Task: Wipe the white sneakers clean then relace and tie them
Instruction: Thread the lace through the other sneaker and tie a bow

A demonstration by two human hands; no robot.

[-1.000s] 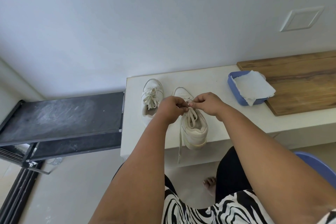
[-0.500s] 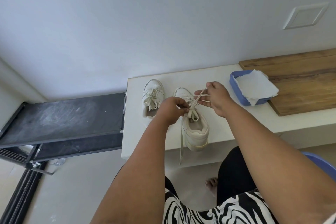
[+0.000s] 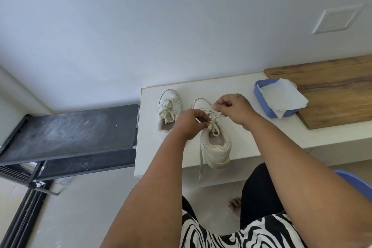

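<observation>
Blue tray (image 3: 261, 100): a shallow plastic container at the right of the worktop (image 3: 237, 86), its far corner resting on the wooden board (image 3: 332, 90); inside lies one crumpled white paper towel (image 3: 281, 96) that spills over the near rim.
Writing: no brand, label or lettering can be read on the tray, the shoes or the board.
Near sneaker (image 3: 216, 147): white, standing upright on the worktop with its heel just over the front edge and its toe toward the wall; the collar gapes open toward the camera.
Lace (image 3: 213, 125): flat and cream, crossed above the tongue, with one free end (image 3: 200, 167) hanging down past the worktop's front face.
Left hand (image 3: 189, 123): fingers curled, pinching the lace at the crossing over the tongue.
Right hand (image 3: 235, 108): fingers curled, pinching a strand of the same lace and drawing it up and to the right.
Far sneaker (image 3: 168, 110): white, beside the first and nearer the worktop's left end, its lace tied in a bow.
Black shelf (image 3: 70, 131): a dusty dark surface just left of the worktop, set lower.
Wall plate (image 3: 338, 19): a blank white square on the wall above the board.
Clothing: a black-and-white zebra-print garment (image 3: 231, 231) at the bottom edge.
</observation>
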